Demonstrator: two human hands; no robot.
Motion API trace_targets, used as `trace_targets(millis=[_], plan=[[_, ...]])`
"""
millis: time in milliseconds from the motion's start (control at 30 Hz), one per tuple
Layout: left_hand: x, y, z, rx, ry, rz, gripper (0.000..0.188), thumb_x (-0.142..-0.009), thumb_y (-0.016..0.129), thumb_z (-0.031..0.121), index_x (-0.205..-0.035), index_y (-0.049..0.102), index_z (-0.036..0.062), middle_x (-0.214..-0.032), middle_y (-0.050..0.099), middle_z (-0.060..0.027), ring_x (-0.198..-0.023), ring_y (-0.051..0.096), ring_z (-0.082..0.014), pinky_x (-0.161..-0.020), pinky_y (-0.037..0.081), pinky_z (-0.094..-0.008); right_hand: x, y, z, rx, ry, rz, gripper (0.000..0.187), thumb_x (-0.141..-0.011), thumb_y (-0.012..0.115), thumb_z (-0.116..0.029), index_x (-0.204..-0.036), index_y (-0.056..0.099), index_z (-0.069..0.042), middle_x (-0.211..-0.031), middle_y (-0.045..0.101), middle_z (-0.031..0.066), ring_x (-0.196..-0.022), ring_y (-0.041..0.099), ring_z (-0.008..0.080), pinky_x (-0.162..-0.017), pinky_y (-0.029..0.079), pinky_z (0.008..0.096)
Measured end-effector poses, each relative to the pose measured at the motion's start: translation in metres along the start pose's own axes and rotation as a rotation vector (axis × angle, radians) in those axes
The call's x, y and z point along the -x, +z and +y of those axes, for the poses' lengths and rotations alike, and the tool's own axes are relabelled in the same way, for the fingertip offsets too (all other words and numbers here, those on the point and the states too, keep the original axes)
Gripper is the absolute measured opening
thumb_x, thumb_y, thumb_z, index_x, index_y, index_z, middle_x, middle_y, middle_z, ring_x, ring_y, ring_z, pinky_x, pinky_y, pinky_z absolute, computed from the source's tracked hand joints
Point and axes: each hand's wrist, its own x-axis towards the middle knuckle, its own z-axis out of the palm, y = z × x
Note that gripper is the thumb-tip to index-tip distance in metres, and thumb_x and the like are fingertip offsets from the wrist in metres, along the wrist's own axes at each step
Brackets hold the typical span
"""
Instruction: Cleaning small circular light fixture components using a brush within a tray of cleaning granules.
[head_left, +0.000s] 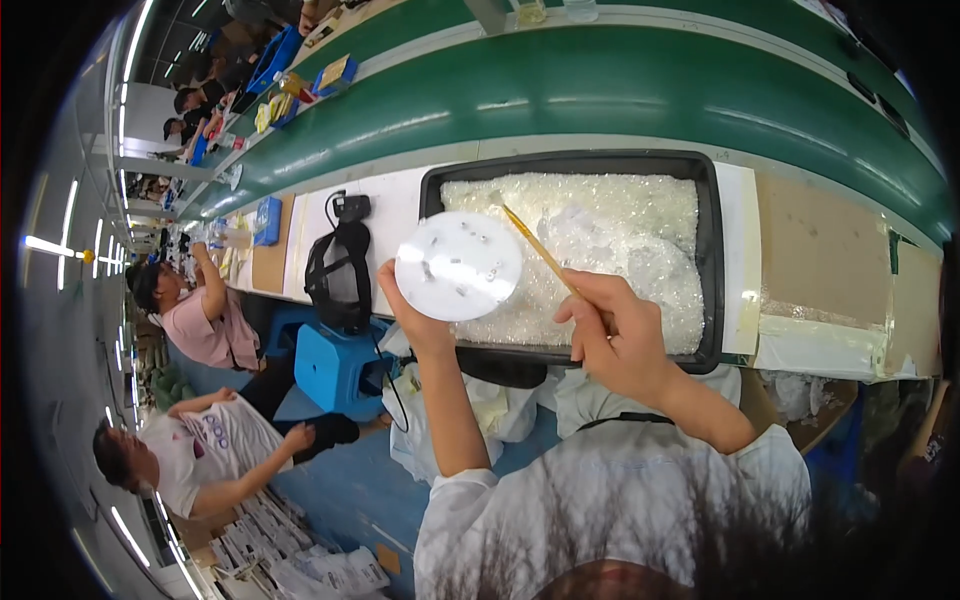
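I see my left hand (420, 320) holding up a round white disc (459, 266), its grip pinching the disc's lower left edge, while my right hand (615, 335) has its grip pressed together around a thin yellow stick (540, 250) whose tip reaches toward the disc. Both hover over a black tray (708, 200) on the tabletop (820, 250), heaped with tiny clear glittering pieces (620, 230). A few small pieces (470, 262) already sit on the disc; I judge most of its face is yet unfilled, so the work looks early. Other people sit well apart on my left.
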Motion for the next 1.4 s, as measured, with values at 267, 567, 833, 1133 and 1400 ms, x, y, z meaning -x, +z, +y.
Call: trace_targets(millis=[267,567,833,1133,1400], plan=[[-0.002,-0.015,-0.013,-0.028,0.020,-0.075,0.041,-0.099,0.049,0.024,-0.134,0.043,0.0035,-0.128,0.059,-0.0162,-0.118,0.063,-0.0276,-0.094,0.057,-0.0414,-0.006,0.003,0.015,0.180,-0.027,-0.142,0.032,-0.098,0.051,0.003,-0.130,0.051,-0.003,-0.086,0.069,0.0145,-0.062,0.067,0.0222,-0.059,0.054,0.0333],[-0.003,-0.008,0.001,0.198,-0.125,0.029,0.041,-0.100,0.049,0.023,-0.134,0.042,0.0019,-0.129,0.058,-0.0168,-0.120,0.061,-0.0288,-0.100,0.053,-0.0421,-0.017,0.001,0.008,0.275,-0.211,-0.069,0.041,-0.091,0.056,0.006,-0.130,0.054,-0.005,-0.083,0.066,0.0138,-0.066,0.067,0.0281,-0.060,0.055,0.0348],[0.007,-0.002,0.026,0.077,-0.170,-0.111,0.053,-0.077,0.049,-0.010,-0.125,0.033,0.0081,-0.112,0.064,-0.0175,-0.096,0.061,-0.0152,-0.079,0.046,-0.0238,-0.029,0.018,-0.016,0.677,-0.456,-0.019,0.027,-0.083,0.070,-0.005,-0.109,0.070,-0.011,-0.080,0.056,0.0056,-0.058,0.061,0.0196,-0.051,0.050,0.0321],[0.009,-0.004,0.034,-0.001,-0.122,-0.233,0.047,-0.081,0.053,-0.006,-0.124,0.039,0.0056,-0.099,0.064,-0.0106,-0.090,0.058,-0.0119,-0.079,0.043,-0.0225,-0.047,0.032,0.006,0.836,-0.710,0.007,0.023,-0.079,0.075,-0.012,-0.101,0.071,-0.008,-0.076,0.050,0.0030,-0.052,0.059,0.0146,-0.043,0.046,0.0292],[0.001,-0.037,0.032,-0.607,0.163,-0.124,0.023,-0.095,0.053,0.003,-0.116,0.058,-0.0017,-0.104,0.068,-0.0112,-0.099,0.063,-0.0192,-0.093,0.047,-0.0323,-0.059,0.033,0.000,0.788,-0.808,0.013,0.023,-0.079,0.071,-0.005,-0.101,0.070,-0.001,-0.074,0.049,0.0042,-0.048,0.055,0.0151,-0.040,0.045,0.0286]])
